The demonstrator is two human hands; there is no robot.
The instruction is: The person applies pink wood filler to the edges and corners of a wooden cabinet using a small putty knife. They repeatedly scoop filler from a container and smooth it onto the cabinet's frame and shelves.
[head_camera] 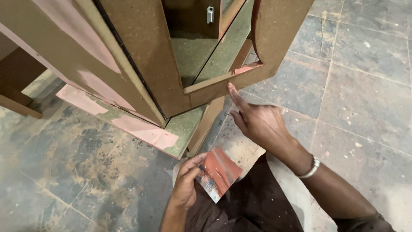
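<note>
Right hand [257, 122] open, forefinger touching the brown board frame [223, 88] just above, its lower edge running crosswise. Left hand [189, 182] (nearer the body) pinched a reddish card [221, 172], below and well apart from the frame.

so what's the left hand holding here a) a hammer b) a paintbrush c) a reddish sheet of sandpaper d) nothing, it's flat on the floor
c: the left hand grips a reddish sheet of sandpaper by one edge, low in the view, while the right hand reaches a fingertip up to the lower edge of the brown board cabinet.
</note>
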